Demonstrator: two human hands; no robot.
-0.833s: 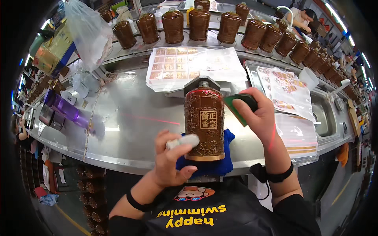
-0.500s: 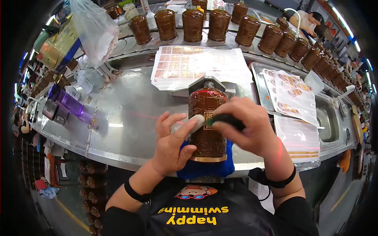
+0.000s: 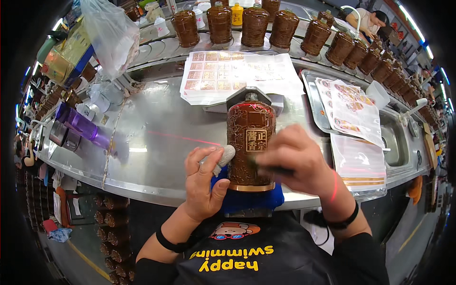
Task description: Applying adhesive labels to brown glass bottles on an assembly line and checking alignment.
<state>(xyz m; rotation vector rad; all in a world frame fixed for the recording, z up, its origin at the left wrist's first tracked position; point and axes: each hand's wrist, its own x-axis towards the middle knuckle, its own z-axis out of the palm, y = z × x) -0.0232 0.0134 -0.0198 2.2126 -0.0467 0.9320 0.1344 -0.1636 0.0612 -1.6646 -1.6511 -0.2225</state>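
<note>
A brown embossed bottle (image 3: pixel 242 164) with a gold label panel (image 3: pixel 256 140) and a gold base band rests in front of me. Its neck lies against a dark angular support, and blue cloth (image 3: pixel 232 199) shows under its base. My left hand (image 3: pixel 203 178) is at the bottle's left side, fingers curled and thumb apart. Whitish cloth (image 3: pixel 228 155) covers its index fingertip, with a loose part below the fingers. My right hand (image 3: pixel 297 159), smeared by motion, is closed on a small dark green tool (image 3: pixel 275 169) at the bottle's lower right front; its exact kind cannot be made out.
Label sheets (image 3: pixel 213 71) lie behind the bottle. More labels sit on a metal tray (image 3: pixel 311 102) at right, beside a sink (image 3: pixel 395 147). Several brown bottles (image 3: pixel 255 26) line a conveyor at the back. A purple cup (image 3: pixel 80 124) stands left. Another person sits far right.
My right hand has moved down from the label panel with the green tool, uncovering the panel. The left hand has shifted slightly left and down. Bottles on the conveyor have moved right.
</note>
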